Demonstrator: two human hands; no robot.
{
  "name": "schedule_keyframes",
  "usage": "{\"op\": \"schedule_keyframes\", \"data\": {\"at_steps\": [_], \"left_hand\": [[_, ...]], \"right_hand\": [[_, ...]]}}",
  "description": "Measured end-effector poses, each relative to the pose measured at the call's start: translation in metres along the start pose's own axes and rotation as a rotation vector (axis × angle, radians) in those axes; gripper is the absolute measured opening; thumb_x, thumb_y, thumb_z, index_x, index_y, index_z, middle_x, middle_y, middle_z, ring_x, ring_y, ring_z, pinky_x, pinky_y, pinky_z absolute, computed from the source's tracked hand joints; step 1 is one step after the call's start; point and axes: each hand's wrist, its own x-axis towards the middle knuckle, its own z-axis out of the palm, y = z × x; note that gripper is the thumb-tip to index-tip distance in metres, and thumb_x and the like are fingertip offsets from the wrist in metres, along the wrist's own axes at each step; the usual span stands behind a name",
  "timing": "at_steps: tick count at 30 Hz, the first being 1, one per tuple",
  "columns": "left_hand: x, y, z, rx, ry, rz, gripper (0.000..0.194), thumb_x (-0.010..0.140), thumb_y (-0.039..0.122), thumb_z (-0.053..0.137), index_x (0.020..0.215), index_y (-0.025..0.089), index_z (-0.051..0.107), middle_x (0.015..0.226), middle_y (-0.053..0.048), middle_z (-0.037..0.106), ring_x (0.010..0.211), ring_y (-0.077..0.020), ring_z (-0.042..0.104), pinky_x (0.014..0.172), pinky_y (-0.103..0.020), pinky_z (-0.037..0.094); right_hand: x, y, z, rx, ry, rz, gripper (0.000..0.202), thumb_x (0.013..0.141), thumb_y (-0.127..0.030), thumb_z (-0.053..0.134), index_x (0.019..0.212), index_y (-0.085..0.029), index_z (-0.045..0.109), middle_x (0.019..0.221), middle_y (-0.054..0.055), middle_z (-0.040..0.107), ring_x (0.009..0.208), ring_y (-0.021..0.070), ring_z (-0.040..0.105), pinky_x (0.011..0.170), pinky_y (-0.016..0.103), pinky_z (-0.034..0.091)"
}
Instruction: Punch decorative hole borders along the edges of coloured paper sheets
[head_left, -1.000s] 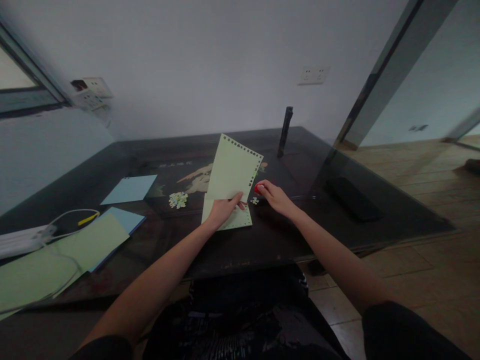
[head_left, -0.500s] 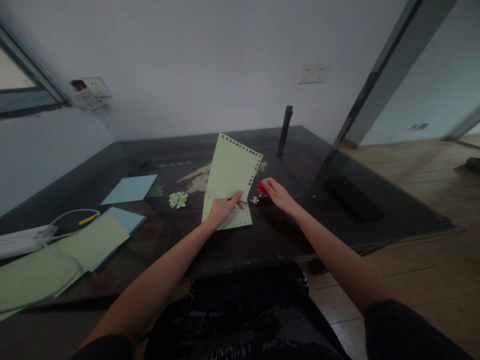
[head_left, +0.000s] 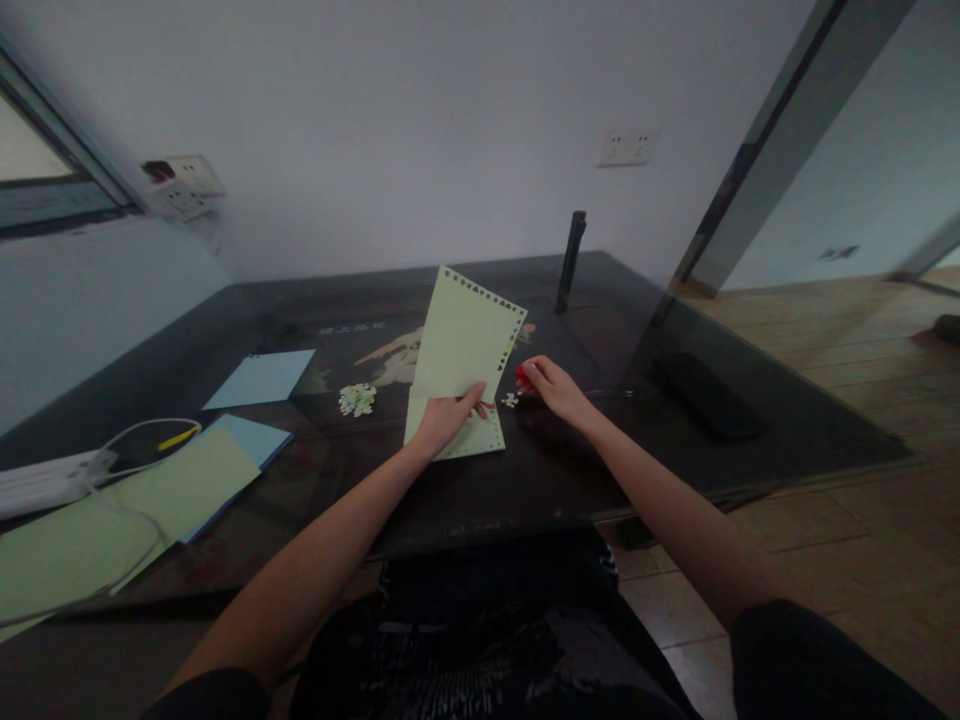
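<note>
Table [head_left: 480, 500], dark and glossy, against a pale wall [head_left: 420, 140]; above it, left hand [head_left: 450, 412] pinches green punched paper [head_left: 465, 335], right [head_left: 546, 382] grips something red [head_left: 525, 374].

Plain indoor room, maybe a home, white wall [head_left: 420, 130], sockets [head_left: 628, 148] (two spots), wooden-look floor [head_left: 810, 380]

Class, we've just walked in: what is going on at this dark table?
A person's left hand holds a folded pale green paper card with holes punched along its edges. The right hand grips a small red object just beside it. Small pale paper cut-outs lie heaped to the left.
</note>
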Motion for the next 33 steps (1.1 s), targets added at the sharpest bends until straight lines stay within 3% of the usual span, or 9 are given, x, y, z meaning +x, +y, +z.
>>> {"op": "schedule_keyframes", "data": {"at_steps": [10,17,22,27,30,33], "left_hand": [[0.001,-0.002,0.002,-0.04,0.018,0.021,0.049,0.085,0.047,0.04,0.052,0.019,0.065,0.067,-0.004,0.071,0.069,-0.0174,0.063,0.079,-0.027,0.046],[0.005,-0.007,0.005,-0.186,0.027,0.05,0.044,0.083,0.042,0.045,0.053,0.016,0.062,0.064,-0.008,0.071,0.065,-0.0175,0.064,0.071,-0.027,0.049],[0.006,-0.006,0.003,-0.209,0.057,0.064,0.035,0.083,0.035,0.048,0.063,0.013,0.065,0.063,-0.009,0.071,0.055,-0.0157,0.061,0.058,-0.024,0.048],[0.005,-0.002,0.0,-0.305,0.079,0.009,0.025,0.082,0.029,0.051,0.084,0.009,0.066,0.065,-0.009,0.072,0.05,-0.0141,0.06,0.052,-0.022,0.048],[0.007,-0.002,-0.001,-0.359,0.085,-0.029,0.024,0.082,0.028,0.051,0.082,0.008,0.064,0.065,-0.01,0.072,0.051,-0.0147,0.062,0.053,-0.023,0.049],[0.008,-0.004,-0.002,-0.383,0.104,-0.046,0.023,0.082,0.027,0.05,0.077,0.008,0.063,0.061,-0.01,0.07,0.049,-0.0153,0.062,0.052,-0.024,0.049]], "right_hand": [[0.0,-0.001,0.006,0.133,-0.079,0.048,0.025,0.087,-0.045,0.049,0.087,-0.02,0.051,0.076,0.001,0.063,0.07,0.0147,0.062,0.069,0.031,0.05],[-0.002,-0.012,-0.001,0.112,0.008,0.01,0.028,0.084,-0.044,0.053,0.091,-0.017,0.059,0.083,0.006,0.065,0.07,0.0156,0.061,0.065,0.029,0.05],[-0.006,-0.018,-0.004,0.208,0.003,0.042,0.033,0.082,-0.041,0.055,0.107,-0.02,0.062,0.083,0.004,0.064,0.061,0.0133,0.058,0.063,0.031,0.051],[-0.007,-0.019,-0.004,0.368,0.024,0.1,0.032,0.072,-0.039,0.067,0.098,-0.021,0.064,0.083,0.002,0.061,0.063,0.0124,0.059,0.066,0.031,0.053],[-0.008,-0.02,-0.005,0.363,0.067,0.067,0.038,0.064,-0.034,0.074,0.097,-0.02,0.062,0.08,0.0,0.061,0.061,0.0119,0.058,0.064,0.03,0.052],[-0.009,-0.025,-0.007,0.349,0.062,0.052,0.04,0.065,-0.034,0.073,0.1,-0.02,0.06,0.08,0.001,0.064,0.059,0.0122,0.058,0.059,0.029,0.05]]}}
